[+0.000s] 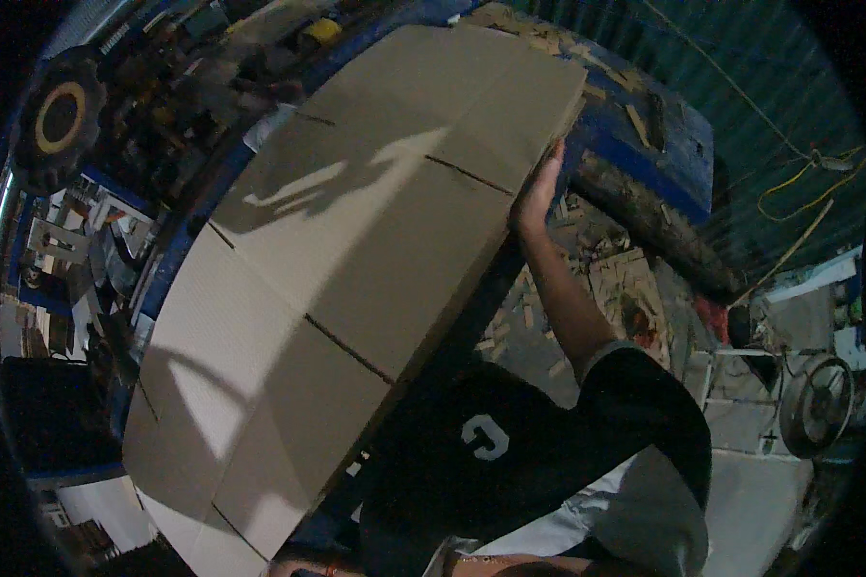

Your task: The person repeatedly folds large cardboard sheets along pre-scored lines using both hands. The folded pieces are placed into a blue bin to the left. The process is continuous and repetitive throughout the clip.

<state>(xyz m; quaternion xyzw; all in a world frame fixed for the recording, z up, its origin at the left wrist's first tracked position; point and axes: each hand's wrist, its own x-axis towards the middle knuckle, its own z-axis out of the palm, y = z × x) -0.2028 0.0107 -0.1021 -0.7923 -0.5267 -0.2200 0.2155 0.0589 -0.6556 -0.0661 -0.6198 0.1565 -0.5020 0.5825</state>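
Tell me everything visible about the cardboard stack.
The cardboard stack is tan, long and flat, with dark slits, faint lengthwise creases and a layered-looking right edge. Shadows cross its top. It lies diagonally beside a blue frame; its support is hidden. The right hand touches its right edge; the left hand is at its near corner.

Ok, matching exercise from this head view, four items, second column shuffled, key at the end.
Column 1
1. Cardboard
2. Right hand
3. Left hand
4. Dark wheel

Column 2
A. At the picture's bottom edge, mostly cut off
B. In the picture's upper left, with a tan ring
C. Light brown, with several dark slits
D. Against the long right-hand side of item 1, toward its far end

Pairs: 1-C, 2-D, 3-A, 4-B
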